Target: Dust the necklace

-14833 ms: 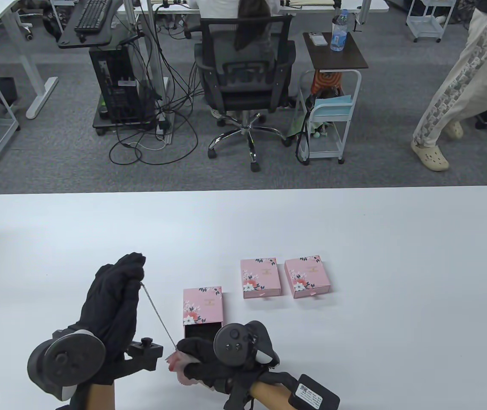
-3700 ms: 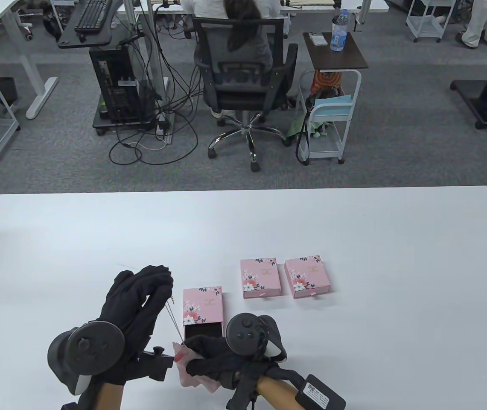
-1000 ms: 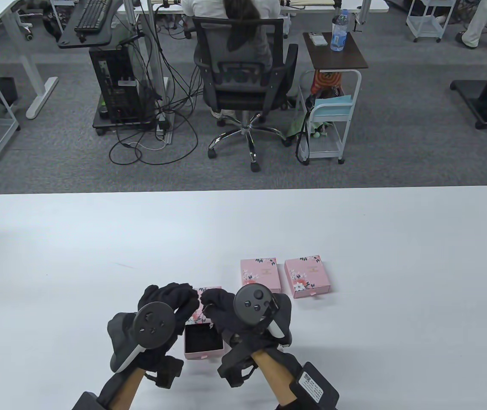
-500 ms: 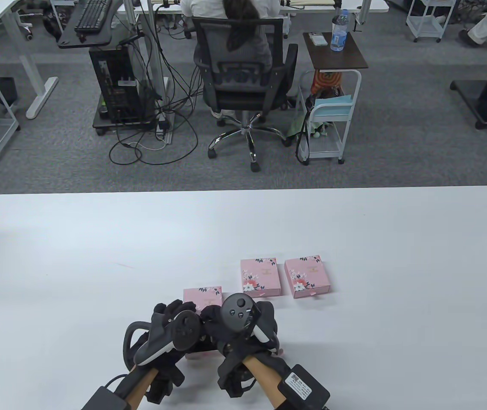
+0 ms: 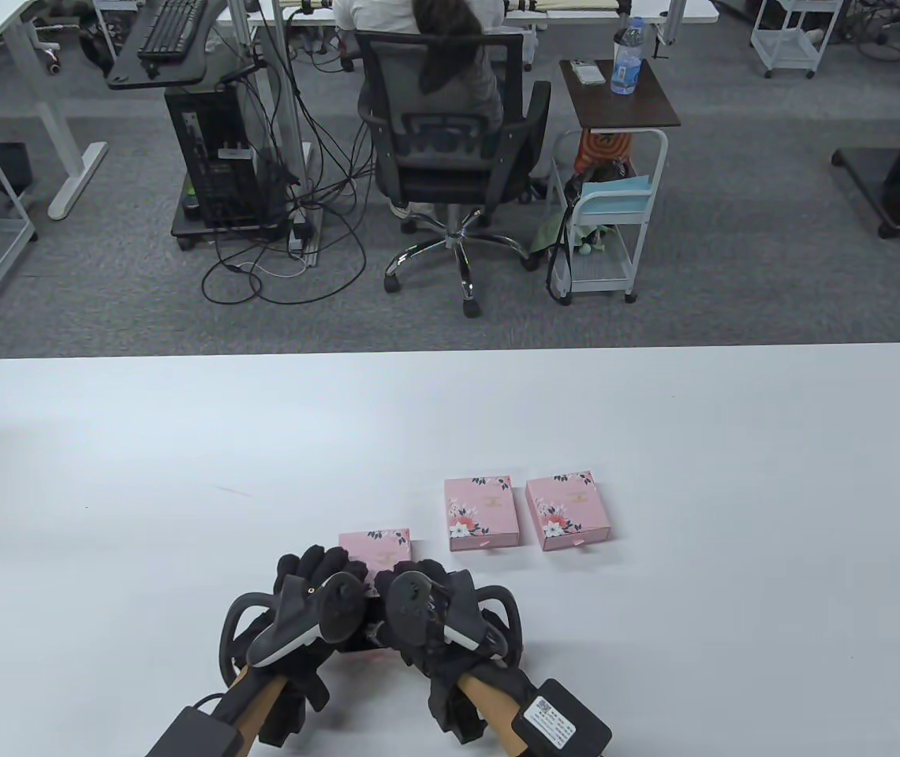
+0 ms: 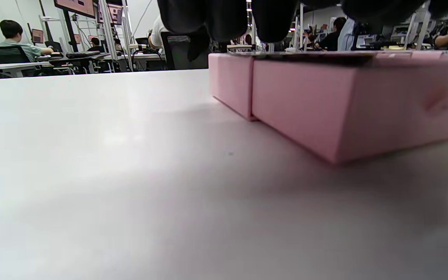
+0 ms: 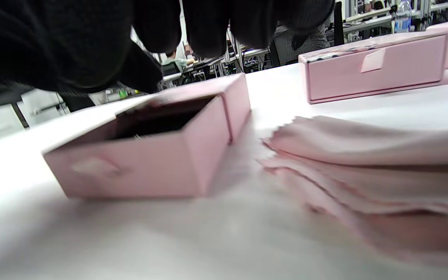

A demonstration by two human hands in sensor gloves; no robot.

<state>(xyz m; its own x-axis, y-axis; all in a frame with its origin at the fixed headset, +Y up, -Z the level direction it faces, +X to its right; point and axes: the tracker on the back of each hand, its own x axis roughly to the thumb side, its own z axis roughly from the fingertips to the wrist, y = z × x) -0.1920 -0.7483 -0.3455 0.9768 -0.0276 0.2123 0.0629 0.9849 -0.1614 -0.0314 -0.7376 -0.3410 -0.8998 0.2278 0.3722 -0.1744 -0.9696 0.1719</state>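
A pink floral box (image 5: 377,542) lies near the table's front edge, with its drawer (image 7: 138,167) pulled out toward me. Inside the dark drawer a thin glint of chain shows; the necklace is otherwise hidden. My left hand (image 5: 315,561) reaches over the box from the left, its fingertips (image 6: 224,19) hanging above the box top (image 6: 344,101). My right hand (image 5: 418,572) hovers over the drawer from the right, fingers (image 7: 204,27) loosely bent, with nothing seen in them. The pink cloth (image 7: 364,155) lies crumpled on the table beside the drawer, under my right wrist.
Two more closed pink boxes (image 5: 480,511) (image 5: 570,509) lie side by side just beyond and to the right. The white table (image 5: 655,426) stretches wide around them. Beyond its far edge sits a person in an office chair (image 5: 450,150), with desks and carts.
Both hands have sunk lower and closer together over the open drawer, the right one rolling inward. The necklace seen earlier between my hands is no longer held up.
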